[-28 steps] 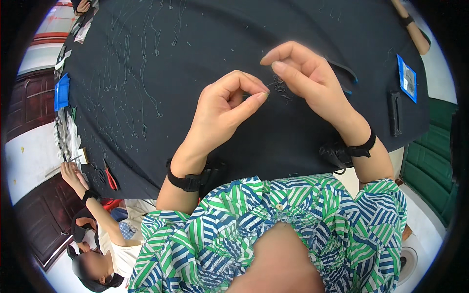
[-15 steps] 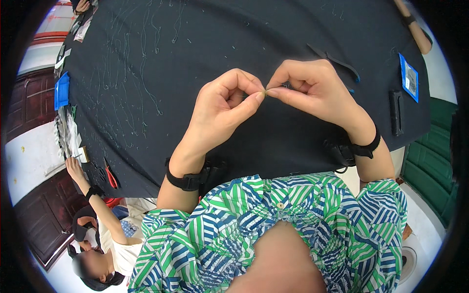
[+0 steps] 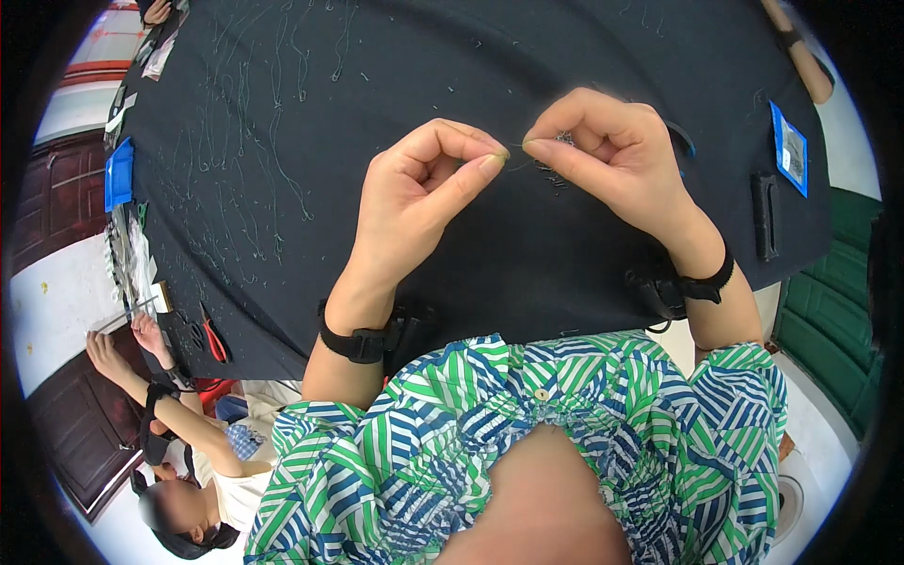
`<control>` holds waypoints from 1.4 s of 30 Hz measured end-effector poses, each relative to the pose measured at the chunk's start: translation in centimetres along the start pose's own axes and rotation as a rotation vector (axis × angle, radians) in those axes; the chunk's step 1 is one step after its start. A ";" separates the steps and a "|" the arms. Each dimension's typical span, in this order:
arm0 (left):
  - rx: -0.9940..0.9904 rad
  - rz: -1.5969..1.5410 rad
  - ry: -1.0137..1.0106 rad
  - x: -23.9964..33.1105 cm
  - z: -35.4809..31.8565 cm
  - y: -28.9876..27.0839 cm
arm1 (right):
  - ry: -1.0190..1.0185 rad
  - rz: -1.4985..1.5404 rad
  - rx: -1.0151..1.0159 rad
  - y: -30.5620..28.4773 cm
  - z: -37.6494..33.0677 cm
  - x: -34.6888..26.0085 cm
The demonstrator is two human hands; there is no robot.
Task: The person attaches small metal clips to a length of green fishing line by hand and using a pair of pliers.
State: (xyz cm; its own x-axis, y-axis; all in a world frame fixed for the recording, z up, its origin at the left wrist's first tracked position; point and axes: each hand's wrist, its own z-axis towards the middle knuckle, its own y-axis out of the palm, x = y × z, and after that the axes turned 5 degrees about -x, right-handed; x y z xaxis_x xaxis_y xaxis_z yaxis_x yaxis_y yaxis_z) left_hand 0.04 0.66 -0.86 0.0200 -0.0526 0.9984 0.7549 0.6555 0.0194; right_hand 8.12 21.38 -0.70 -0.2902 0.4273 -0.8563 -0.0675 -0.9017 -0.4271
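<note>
My left hand (image 3: 420,179) and my right hand (image 3: 614,153) are both closed in a pinch above the black cloth. Between their fingertips runs a thin greenish line (image 3: 517,167), part of it bowed in a small loop. Whether a knot or something tiny sits inside either pinch is hidden by the fingers. Just below my right fingertips lies a small pile of dark metal bits (image 3: 554,177), partly covered by that hand. Behind the right hand, a blue-tipped handle of a dark tool (image 3: 686,141) shows; the rest is hidden.
Several thin lines with small loops (image 3: 277,108) lie spread over the left of the black cloth (image 3: 414,56). Red-handled pliers (image 3: 216,341) rest at the left edge. To the right are a blue packet (image 3: 789,149) and a black case (image 3: 766,217). A co-worker's hand (image 3: 111,358) is at left.
My hands have drawn slightly apart and lifted away from me, with line now showing between them. The metal bits are uncovered. At the left, the co-worker has raised both hands off the table.
</note>
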 end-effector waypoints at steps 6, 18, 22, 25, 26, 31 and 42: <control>-0.048 0.038 -0.047 0.0 0.0 -0.1 | 0.022 0.099 -0.015 0.5 -0.2 0.0; -0.032 0.114 -0.049 -0.2 -0.1 0.2 | 0.098 0.186 -0.107 0.4 0.0 -0.6; -0.026 0.142 -0.028 -0.5 -0.1 0.1 | 0.087 0.136 -0.137 0.2 0.1 -0.7; -0.019 0.143 -0.026 -0.5 -0.1 0.1 | 0.081 0.091 -0.132 0.1 0.1 -0.8; -0.012 0.137 -0.025 -0.5 -0.1 0.2 | 0.088 0.069 -0.140 0.1 0.1 -1.0; -0.016 0.162 -0.009 -0.7 -0.1 0.1 | 0.113 0.021 -0.162 -0.1 0.0 -0.9; -0.019 0.205 -0.009 -0.7 0.0 0.0 | 0.065 -0.018 -0.232 -0.5 0.1 -0.9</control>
State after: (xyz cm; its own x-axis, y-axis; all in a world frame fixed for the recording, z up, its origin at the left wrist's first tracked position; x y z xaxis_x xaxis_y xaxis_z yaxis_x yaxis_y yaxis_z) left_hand 0.05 0.68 -1.56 0.1687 0.0869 0.9818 0.7481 0.6373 -0.1849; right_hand 8.31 21.42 0.28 -0.2284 0.4532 -0.8617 0.1512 -0.8578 -0.4912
